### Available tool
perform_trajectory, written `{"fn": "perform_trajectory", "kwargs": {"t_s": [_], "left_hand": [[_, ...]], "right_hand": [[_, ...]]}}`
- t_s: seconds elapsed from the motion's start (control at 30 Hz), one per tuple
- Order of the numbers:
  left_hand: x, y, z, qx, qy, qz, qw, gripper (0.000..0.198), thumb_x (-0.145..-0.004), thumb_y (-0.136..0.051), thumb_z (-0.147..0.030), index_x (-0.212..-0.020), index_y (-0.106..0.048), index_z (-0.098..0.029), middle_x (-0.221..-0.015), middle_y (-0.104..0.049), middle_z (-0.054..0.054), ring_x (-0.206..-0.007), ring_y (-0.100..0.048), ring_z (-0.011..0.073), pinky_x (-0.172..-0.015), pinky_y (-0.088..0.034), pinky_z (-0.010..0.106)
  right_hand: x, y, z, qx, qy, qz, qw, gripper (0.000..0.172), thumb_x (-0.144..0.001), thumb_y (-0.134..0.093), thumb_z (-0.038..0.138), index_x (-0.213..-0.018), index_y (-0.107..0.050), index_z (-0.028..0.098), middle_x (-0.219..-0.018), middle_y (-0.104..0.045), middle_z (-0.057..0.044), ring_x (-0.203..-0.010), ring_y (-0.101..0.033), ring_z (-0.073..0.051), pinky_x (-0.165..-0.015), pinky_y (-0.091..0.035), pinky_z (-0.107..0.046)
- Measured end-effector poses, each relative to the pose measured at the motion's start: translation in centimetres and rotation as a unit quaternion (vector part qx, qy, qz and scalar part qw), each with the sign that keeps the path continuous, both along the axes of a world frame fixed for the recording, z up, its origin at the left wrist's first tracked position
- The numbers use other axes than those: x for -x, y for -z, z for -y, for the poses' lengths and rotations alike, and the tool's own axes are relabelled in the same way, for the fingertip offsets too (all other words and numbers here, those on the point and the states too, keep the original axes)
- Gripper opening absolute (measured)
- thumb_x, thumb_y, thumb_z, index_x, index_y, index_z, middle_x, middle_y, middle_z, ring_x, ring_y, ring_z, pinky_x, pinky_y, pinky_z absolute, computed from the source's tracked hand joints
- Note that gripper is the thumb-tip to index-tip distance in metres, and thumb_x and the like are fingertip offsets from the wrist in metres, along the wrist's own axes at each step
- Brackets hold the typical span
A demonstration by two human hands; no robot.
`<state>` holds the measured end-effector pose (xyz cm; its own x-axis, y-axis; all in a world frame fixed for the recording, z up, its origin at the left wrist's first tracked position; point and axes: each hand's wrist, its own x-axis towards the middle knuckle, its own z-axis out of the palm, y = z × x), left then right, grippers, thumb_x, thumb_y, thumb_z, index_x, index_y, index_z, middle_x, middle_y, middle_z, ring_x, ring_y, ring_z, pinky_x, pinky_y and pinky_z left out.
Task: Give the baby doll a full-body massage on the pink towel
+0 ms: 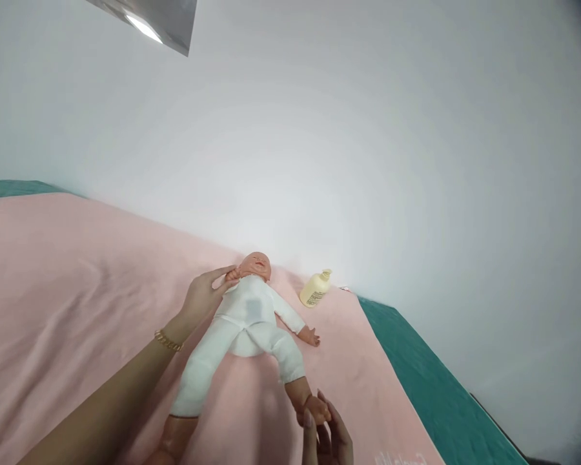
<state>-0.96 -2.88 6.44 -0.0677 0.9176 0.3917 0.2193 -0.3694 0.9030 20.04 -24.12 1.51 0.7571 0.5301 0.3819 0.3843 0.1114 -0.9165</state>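
A baby doll (246,323) in a white suit lies on its back on a pink blanket (68,290), head toward the wall. My left hand (204,296) reaches along the doll's side and pinches the doll's raised hand beside its head. At the bottom edge, my right hand (326,436) has its fingers closed round the doll's bare foot. The doll's other arm lies stretched out to the right, and its other leg points toward me.
A pale yellow pump bottle (315,288) lies on the blanket right of the doll's head. A teal sheet (430,381) shows beyond the blanket's right edge. A white wall rises close behind. A gold bracelet (167,340) sits on my left wrist.
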Motion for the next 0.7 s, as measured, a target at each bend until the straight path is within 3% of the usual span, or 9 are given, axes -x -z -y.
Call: {"fn": "perform_trajectory", "kwargs": {"t_s": [0.13, 0.3, 0.47, 0.7], "left_hand": [[-0.4, 1.7, 0.4, -0.030, 0.112, -0.010, 0.993, 0.044, -0.091, -0.053, -0.043, -0.129, -0.063, -0.022, -0.131, -0.063, 0.003, -0.123, -0.057, 0.0261, -0.107, -0.043, 0.041], [-0.2, 2.7, 0.6, -0.078, 0.178, -0.081, 0.978, 0.039, -0.092, -0.053, -0.034, -0.128, -0.064, -0.022, -0.133, -0.062, 0.004, -0.131, -0.049, 0.0243, -0.111, -0.039, 0.041], [-0.2, 3.2, 0.0, -0.098, 0.189, -0.145, 0.966, 0.037, -0.088, -0.060, -0.026, -0.125, -0.065, -0.025, -0.129, -0.064, 0.003, -0.129, -0.052, 0.0250, -0.109, -0.040, 0.041], [0.0, 3.7, -0.3, -0.172, 0.200, -0.239, 0.934, 0.030, -0.090, -0.059, -0.025, -0.120, -0.067, -0.027, -0.125, -0.067, 0.001, -0.123, -0.057, 0.0240, -0.107, -0.039, 0.040]], "right_hand": [[1.5, -0.9, -1.8, -0.016, -0.013, 0.016, 1.000, 0.059, -0.078, -0.065, 0.062, -0.119, -0.061, 0.019, -0.111, -0.070, -0.017, -0.094, -0.070, -0.033, -0.074, -0.061, -0.046], [3.3, -1.7, -3.9, -0.051, 0.005, 0.020, 0.998, 0.049, -0.078, -0.072, 0.047, -0.114, -0.063, 0.014, -0.114, -0.069, -0.017, -0.092, -0.071, -0.025, -0.075, -0.061, -0.033], [3.8, -1.8, -6.0, -0.048, -0.029, 0.010, 0.998, 0.047, -0.080, -0.068, 0.046, -0.115, -0.061, 0.015, -0.115, -0.069, -0.015, -0.094, -0.070, -0.023, -0.075, -0.059, -0.030], [3.8, -0.3, -7.0, -0.057, -0.066, 0.003, 0.996, 0.047, -0.082, -0.066, 0.044, -0.119, -0.056, 0.015, -0.122, -0.064, -0.016, -0.106, -0.065, -0.023, -0.083, -0.055, -0.032]]}}
